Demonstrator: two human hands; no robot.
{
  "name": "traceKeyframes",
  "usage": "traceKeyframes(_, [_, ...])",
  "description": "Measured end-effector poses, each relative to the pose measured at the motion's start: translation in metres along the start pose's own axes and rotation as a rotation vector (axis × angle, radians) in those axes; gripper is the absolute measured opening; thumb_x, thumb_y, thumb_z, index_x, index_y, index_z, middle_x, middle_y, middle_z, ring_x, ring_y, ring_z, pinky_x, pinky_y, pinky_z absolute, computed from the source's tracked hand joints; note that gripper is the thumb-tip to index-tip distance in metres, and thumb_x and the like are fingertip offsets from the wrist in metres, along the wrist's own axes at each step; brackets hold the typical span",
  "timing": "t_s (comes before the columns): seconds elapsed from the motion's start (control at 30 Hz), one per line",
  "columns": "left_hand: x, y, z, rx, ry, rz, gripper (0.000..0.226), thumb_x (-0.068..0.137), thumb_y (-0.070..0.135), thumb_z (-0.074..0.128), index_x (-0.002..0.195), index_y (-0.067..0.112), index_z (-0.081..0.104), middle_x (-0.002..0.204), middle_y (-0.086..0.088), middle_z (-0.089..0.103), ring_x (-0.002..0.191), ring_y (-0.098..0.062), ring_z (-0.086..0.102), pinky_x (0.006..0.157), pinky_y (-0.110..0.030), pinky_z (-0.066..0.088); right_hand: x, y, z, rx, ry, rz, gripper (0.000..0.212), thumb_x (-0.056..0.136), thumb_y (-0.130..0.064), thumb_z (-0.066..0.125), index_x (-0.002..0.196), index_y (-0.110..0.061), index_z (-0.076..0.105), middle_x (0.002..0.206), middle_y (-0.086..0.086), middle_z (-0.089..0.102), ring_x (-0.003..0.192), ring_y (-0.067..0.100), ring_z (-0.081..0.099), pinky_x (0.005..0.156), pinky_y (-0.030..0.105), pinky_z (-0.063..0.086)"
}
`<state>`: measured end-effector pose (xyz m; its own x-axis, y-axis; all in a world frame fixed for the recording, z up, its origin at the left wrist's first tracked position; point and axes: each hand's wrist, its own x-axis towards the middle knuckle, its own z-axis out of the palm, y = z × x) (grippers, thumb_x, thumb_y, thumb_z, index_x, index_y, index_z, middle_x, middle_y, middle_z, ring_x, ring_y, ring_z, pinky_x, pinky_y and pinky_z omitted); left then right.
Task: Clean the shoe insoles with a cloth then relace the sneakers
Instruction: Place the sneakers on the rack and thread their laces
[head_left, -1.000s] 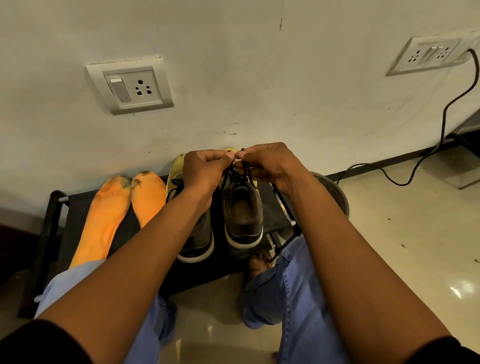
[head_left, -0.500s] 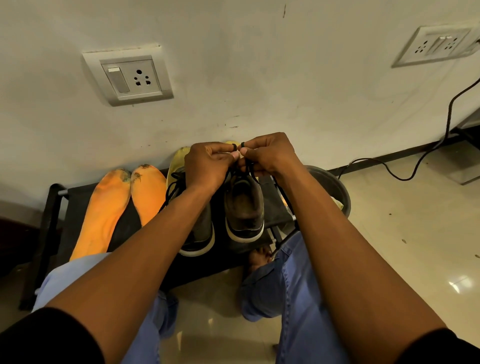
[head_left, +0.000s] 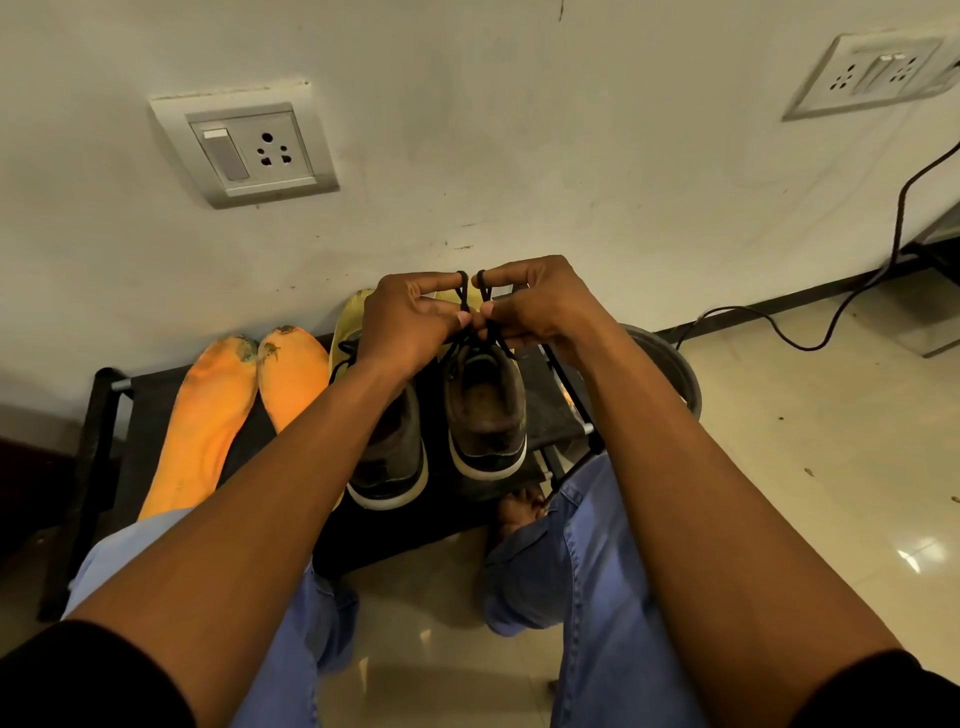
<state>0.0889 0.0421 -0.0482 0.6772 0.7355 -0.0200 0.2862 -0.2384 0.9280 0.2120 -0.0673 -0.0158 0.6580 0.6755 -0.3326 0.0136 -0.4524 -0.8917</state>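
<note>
Two dark sneakers with white soles stand heels toward me on a low black rack (head_left: 111, 415). Over the right sneaker (head_left: 485, 415), my left hand (head_left: 410, 322) and my right hand (head_left: 535, 306) each pinch a loop of its black lace (head_left: 470, 312), the loops held upright side by side. The left sneaker (head_left: 392, 462) is partly hidden under my left forearm. Two orange insoles (head_left: 208, 415) with dirty toe ends lie to the left on the rack. A yellow cloth (head_left: 345, 322) shows behind the sneakers, against the wall.
The wall with a socket plate (head_left: 249, 148) rises right behind the rack. A round grey bucket (head_left: 670, 364) stands to the right of the rack, mostly behind my right arm. A black cable (head_left: 810, 338) trails across the tiled floor at the right. My knees in blue jeans frame the rack.
Both hands have drawn the lace ends up into two small loops, now standing above my fingers. The hands stay over the right sneaker.
</note>
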Motion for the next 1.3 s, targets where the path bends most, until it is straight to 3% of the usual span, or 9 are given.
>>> traceKeyframes(0.2, [0.0008,0.0017,-0.0005,0.045,0.032,0.041,0.042,0.086,0.019,0.080,0.127,0.021,0.071,0.092,-0.002,0.079,0.082,-0.005,0.074,0.088,-0.030,0.060,0.0017,-0.0005,0.0018,-0.058,0.006,-0.037,0.037,0.084,-0.010,0.080,0.119,-0.017,0.070,0.083,0.011,0.077,0.073,0.020,0.077,0.061,0.028,0.058])
traceKeyframes(0.37, [0.0033,0.0010,-0.0044,0.102,-0.053,0.065,0.048,0.084,0.015,0.081,0.130,0.021,0.069,0.091,0.000,0.079,0.082,0.005,0.069,0.086,-0.010,0.048,0.0055,0.0008,0.0031,-0.124,0.007,-0.047,0.045,0.082,-0.004,0.081,0.121,-0.022,0.070,0.093,0.012,0.076,0.074,0.020,0.077,0.068,0.035,0.063])
traceKeyframes(0.5, [0.0038,-0.0007,-0.0038,0.147,-0.040,0.117,0.042,0.085,0.023,0.081,0.126,0.018,0.072,0.101,0.004,0.078,0.077,0.018,0.063,0.098,-0.019,0.048,0.0063,0.0026,0.0053,-0.152,0.031,-0.074,0.042,0.087,-0.008,0.077,0.125,-0.022,0.067,0.086,0.010,0.077,0.072,0.019,0.076,0.070,0.037,0.064])
traceKeyframes(0.57, [0.0046,-0.0011,-0.0030,0.175,-0.032,0.142,0.038,0.086,0.023,0.080,0.123,0.016,0.073,0.106,0.005,0.077,0.073,0.024,0.058,0.096,-0.014,0.046,0.0066,0.0031,0.0060,-0.164,0.040,-0.087,0.037,0.087,-0.009,0.077,0.121,-0.022,0.068,0.085,0.010,0.076,0.071,0.019,0.076,0.066,0.036,0.063])
traceKeyframes(0.63, [0.0055,-0.0011,-0.0023,0.176,-0.028,0.139,0.042,0.086,0.022,0.080,0.127,0.020,0.071,0.096,0.006,0.079,0.074,0.019,0.062,0.086,-0.006,0.042,0.0070,0.0040,0.0063,-0.159,0.051,-0.088,0.030,0.086,-0.007,0.077,0.110,-0.020,0.066,0.080,0.010,0.076,0.068,0.021,0.076,0.057,0.032,0.057])
traceKeyframes(0.77, [0.0064,-0.0020,-0.0014,0.165,-0.032,0.130,0.047,0.083,0.018,0.082,0.126,0.028,0.066,0.078,0.011,0.077,0.081,0.001,0.072,0.094,-0.028,0.054,0.0069,0.0039,0.0054,-0.161,0.062,-0.075,0.016,0.084,-0.007,0.078,0.091,-0.012,0.064,0.075,0.011,0.076,0.067,0.023,0.076,0.053,0.028,0.051])
traceKeyframes(0.87, [0.0056,-0.0026,-0.0014,0.215,-0.017,0.178,0.044,0.082,0.018,0.083,0.119,0.029,0.061,0.078,0.011,0.076,0.079,-0.003,0.072,0.085,-0.035,0.059,0.0077,0.0024,0.0042,-0.180,0.041,-0.072,0.010,0.084,-0.009,0.080,0.080,-0.010,0.071,0.075,0.012,0.076,0.067,0.021,0.075,0.056,0.027,0.052])
traceKeyframes(1.0, [0.0032,-0.0016,-0.0031,0.301,-0.020,0.292,0.051,0.084,0.014,0.081,0.122,0.026,0.049,0.085,0.008,0.075,0.078,-0.007,0.070,0.077,-0.030,0.059,0.0062,0.0024,0.0030,-0.163,-0.015,-0.074,0.009,0.086,-0.013,0.079,0.084,-0.005,0.076,0.078,0.010,0.077,0.076,0.022,0.076,0.068,0.033,0.060])
traceKeyframes(1.3, [0.0003,0.0036,-0.0057,0.479,-0.065,0.422,0.080,0.081,0.002,0.075,0.148,0.030,0.039,0.092,0.011,0.075,0.087,-0.010,0.069,0.085,-0.020,0.041,0.0008,-0.0020,0.0023,-0.145,-0.026,-0.015,0.027,0.081,-0.027,0.083,0.088,-0.002,0.078,0.083,0.009,0.078,0.084,0.023,0.076,0.075,0.032,0.063])
